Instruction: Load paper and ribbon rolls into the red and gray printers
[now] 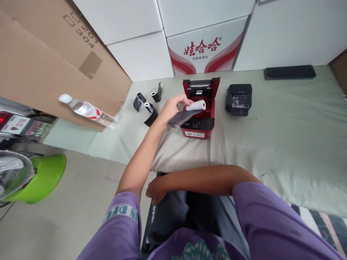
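My left hand (172, 108) reaches out over a red label printer (200, 124) whose lid stands open on the pale cloth-covered surface (284, 137). It holds a white paper roll (196, 105) just above the printer's open bay, with a dark wrapper sheet (181, 117) hanging from the fingers; the hand is motion-blurred. My right arm lies across my lap, and my right hand (154, 191) rests with curled fingers on my dark trousers, holding nothing visible.
Three black-wrapped rolls (148, 104) lie left of the red printer and a black printer (238, 99) stands to its right. A flat black device (290, 72) lies by the white cartons (206, 47). A water bottle (86, 110) rests against brown cardboard (40, 65). A green stool (43, 177) stands at left.
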